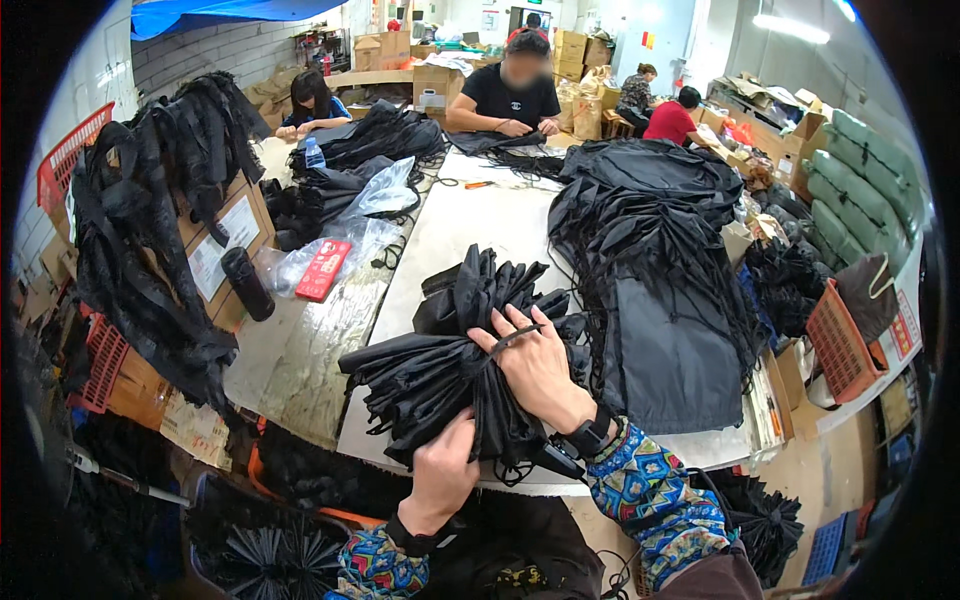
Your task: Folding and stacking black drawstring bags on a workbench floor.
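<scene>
On the near edge of the table, a thick bundle of black fabric bags (420,385) is gathered at its middle, its pleated ends fanning out. My left hand (445,472) is closed on the near side of the bundle, fingertips hidden in the folds. Across the top lies my right hand (540,375), fingers spaced and bent over the gathered middle. A thin black strap (520,336) runs through its fingers, the loose end sticking out to the right. To the right, close by, lies a large pile of flat black drawstring bags (670,350) with cords hanging out.
Left of the bundle are a red packet (324,270), clear plastic (375,205) and a dark cylinder (247,284). Black strips (150,215) drape over a carton. Across the table a person (510,95) handles black fabric. A red crate (845,340) stands right.
</scene>
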Available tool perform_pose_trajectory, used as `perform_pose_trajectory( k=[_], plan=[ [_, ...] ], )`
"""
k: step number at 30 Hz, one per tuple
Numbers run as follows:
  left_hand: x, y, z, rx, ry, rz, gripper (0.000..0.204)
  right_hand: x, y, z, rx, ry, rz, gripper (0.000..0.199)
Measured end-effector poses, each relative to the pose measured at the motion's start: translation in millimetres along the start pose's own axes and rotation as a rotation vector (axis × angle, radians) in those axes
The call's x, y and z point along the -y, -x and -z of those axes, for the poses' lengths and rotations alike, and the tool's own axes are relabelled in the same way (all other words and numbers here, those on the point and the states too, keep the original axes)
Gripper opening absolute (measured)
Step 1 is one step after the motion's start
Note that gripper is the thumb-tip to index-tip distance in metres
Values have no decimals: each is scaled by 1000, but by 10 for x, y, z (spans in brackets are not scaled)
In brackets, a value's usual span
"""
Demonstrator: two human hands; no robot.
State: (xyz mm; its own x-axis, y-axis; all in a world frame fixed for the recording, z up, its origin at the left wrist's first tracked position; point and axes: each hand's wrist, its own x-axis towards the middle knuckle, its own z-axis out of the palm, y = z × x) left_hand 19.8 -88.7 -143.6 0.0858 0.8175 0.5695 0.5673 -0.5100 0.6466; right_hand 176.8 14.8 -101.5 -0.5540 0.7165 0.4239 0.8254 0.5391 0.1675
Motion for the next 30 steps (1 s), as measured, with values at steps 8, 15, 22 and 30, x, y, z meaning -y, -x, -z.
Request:
perform_pose_trajectory(
  k=[8, 15, 22, 30],
  plan=[
    [309, 57, 220, 197, 363, 275, 12, 11, -19, 38, 42, -28, -9, 44],
    [67, 183, 316, -92, 52, -154, 27, -14, 27, -32, -82, -7, 28, 44],
    [672, 271, 240, -387, 830, 485, 55, 52, 160, 90, -139, 27, -4, 57],
    [741, 34, 294, -444, 579, 523, 59, -227, 325, 385, -196, -528, -133, 55]
  ],
)
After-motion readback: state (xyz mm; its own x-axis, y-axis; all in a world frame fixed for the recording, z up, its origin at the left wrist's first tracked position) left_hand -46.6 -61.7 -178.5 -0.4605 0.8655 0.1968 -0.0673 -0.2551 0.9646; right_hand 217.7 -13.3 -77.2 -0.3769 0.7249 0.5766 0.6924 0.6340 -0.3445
